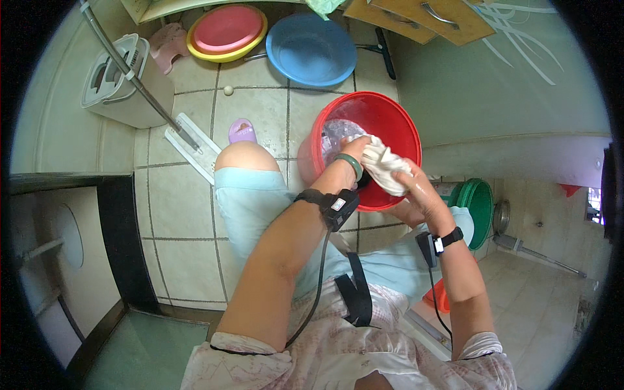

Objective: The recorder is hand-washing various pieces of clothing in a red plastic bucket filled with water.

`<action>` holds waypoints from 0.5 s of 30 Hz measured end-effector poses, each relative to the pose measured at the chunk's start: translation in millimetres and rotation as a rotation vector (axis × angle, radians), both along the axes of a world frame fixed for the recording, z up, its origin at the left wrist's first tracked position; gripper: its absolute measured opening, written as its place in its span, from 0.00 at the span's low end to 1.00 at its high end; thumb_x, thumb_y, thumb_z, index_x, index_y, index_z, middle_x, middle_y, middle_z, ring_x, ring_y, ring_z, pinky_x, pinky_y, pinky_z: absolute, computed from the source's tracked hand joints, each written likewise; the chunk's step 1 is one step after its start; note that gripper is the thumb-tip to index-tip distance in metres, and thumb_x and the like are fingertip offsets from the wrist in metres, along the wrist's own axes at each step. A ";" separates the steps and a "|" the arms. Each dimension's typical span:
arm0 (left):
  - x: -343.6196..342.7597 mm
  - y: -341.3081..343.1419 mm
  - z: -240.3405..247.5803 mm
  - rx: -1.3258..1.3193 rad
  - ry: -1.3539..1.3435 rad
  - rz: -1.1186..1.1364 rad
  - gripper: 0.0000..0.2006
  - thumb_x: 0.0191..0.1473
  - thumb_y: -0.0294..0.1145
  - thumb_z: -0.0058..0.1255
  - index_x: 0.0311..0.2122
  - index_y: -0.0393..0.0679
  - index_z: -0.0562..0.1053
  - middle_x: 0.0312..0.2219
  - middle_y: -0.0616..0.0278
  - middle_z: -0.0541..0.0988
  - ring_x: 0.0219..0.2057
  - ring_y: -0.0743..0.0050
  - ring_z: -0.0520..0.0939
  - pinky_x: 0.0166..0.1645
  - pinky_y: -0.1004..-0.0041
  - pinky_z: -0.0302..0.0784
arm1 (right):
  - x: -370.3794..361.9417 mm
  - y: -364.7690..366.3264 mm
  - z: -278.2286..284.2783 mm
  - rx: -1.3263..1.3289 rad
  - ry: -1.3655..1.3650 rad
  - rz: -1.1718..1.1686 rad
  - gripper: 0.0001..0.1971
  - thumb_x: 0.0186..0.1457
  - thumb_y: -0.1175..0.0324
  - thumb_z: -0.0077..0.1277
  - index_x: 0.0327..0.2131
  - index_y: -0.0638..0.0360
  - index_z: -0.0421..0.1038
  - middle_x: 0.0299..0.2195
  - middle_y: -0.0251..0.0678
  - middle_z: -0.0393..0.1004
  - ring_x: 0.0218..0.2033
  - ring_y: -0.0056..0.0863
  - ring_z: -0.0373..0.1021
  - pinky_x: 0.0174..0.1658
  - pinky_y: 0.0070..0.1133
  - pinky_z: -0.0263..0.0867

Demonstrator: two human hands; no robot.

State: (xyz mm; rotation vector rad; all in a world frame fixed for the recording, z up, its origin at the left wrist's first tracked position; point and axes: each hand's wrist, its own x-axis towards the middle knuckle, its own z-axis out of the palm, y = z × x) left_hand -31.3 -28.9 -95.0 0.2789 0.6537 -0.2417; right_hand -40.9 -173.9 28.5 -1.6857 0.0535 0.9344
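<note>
One white cloth, bunched and creased, is stretched between two bare hands over the mouth of a red bucket. The left hand has its fingers closed on the cloth's far left end. The right hand grips the near right end, thumb over the top; its fingers are partly hidden from me, so I can't tell how tightly they press together. One green bangle circles the left wrist.

Inside the bucket, toward its left wall, sits a pale, see-through, wrinkled mass, and below the hands shows something dark; I can't tell what either is.

Three basins lie on the far side: a pink basin stacked in a yellow basin, and just right of them a blue basin. To the right stand green buckets, at least two, nested together. Nearer, one orange-red container peeks out beside the right forearm.

Over on the left are one white mop bucket, one mop with its flat head on the tiles, and one pink stool behind. One small pale ball lies on the floor beyond one lilac slipper.
</note>
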 end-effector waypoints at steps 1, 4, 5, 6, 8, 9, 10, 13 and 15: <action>3.5 -6.8 -6.2 0.069 -0.029 0.009 0.10 0.50 0.28 0.43 0.37 0.36 0.70 0.33 0.51 0.76 0.33 0.59 0.79 0.39 0.63 0.77 | 7.1 -4.7 -11.5 -0.043 -0.111 -0.011 0.18 0.49 0.72 0.47 0.45 0.63 0.61 0.39 0.35 0.69 0.40 0.21 0.66 0.45 0.19 0.63; 0.0 -22.8 0.4 0.030 -0.166 -0.085 0.12 0.53 0.30 0.38 0.40 0.37 0.69 0.34 0.51 0.76 0.34 0.60 0.80 0.39 0.63 0.77 | 19.4 -7.0 -27.9 -0.288 -0.498 0.086 0.19 0.47 0.75 0.45 0.45 0.63 0.62 0.38 0.36 0.69 0.40 0.24 0.65 0.46 0.21 0.61; 0.4 -30.3 -1.0 0.025 -0.125 -0.096 0.12 0.54 0.33 0.38 0.39 0.38 0.70 0.32 0.53 0.77 0.32 0.62 0.80 0.38 0.64 0.77 | 15.2 -1.9 -32.4 -0.232 -0.572 0.102 0.21 0.46 0.76 0.44 0.47 0.62 0.61 0.40 0.37 0.69 0.41 0.25 0.65 0.47 0.21 0.60; 0.6 -33.4 0.8 0.020 -0.083 -0.107 0.13 0.54 0.35 0.37 0.37 0.40 0.71 0.31 0.55 0.77 0.31 0.63 0.80 0.37 0.65 0.77 | 10.1 2.8 -37.1 -0.174 -0.645 0.118 0.23 0.46 0.76 0.44 0.49 0.62 0.60 0.41 0.37 0.68 0.43 0.25 0.64 0.48 0.21 0.59; -4.3 -19.3 -3.7 -0.057 0.003 -0.126 0.20 0.56 0.47 0.34 0.36 0.41 0.73 0.28 0.57 0.77 0.29 0.67 0.79 0.34 0.65 0.74 | -10.1 16.3 -40.4 -0.213 -0.694 0.206 0.21 0.49 0.70 0.47 0.48 0.63 0.62 0.41 0.42 0.68 0.44 0.32 0.65 0.49 0.23 0.59; -3.5 -19.8 -17.8 -0.082 -0.019 -0.084 0.20 0.55 0.47 0.34 0.35 0.42 0.73 0.28 0.57 0.77 0.29 0.66 0.78 0.34 0.64 0.74 | -13.9 22.4 -39.1 -0.256 -0.699 0.233 0.19 0.50 0.66 0.46 0.46 0.63 0.64 0.39 0.46 0.68 0.42 0.37 0.66 0.47 0.26 0.60; -2.5 -20.6 -23.7 -0.108 -0.048 -0.048 0.20 0.55 0.47 0.34 0.34 0.43 0.73 0.27 0.57 0.77 0.29 0.66 0.78 0.35 0.63 0.73 | -16.6 32.3 -31.8 -0.303 -0.711 0.252 0.18 0.51 0.62 0.46 0.43 0.63 0.66 0.37 0.49 0.68 0.40 0.42 0.67 0.45 0.28 0.61; -6.0 -35.1 -31.5 0.132 0.116 0.022 0.19 0.55 0.46 0.35 0.32 0.43 0.73 0.28 0.58 0.76 0.28 0.64 0.77 0.35 0.63 0.72 | -0.9 46.2 -44.0 -0.500 -0.854 0.223 0.17 0.54 0.57 0.40 0.36 0.63 0.68 0.33 0.54 0.69 0.35 0.50 0.67 0.40 0.35 0.63; -11.8 -36.9 -37.2 0.382 -0.010 -0.084 0.18 0.55 0.45 0.35 0.33 0.42 0.73 0.29 0.57 0.76 0.29 0.64 0.77 0.36 0.64 0.72 | 10.0 47.3 -55.9 -0.564 -0.877 0.248 0.18 0.54 0.56 0.38 0.34 0.63 0.68 0.32 0.55 0.69 0.34 0.52 0.67 0.39 0.37 0.62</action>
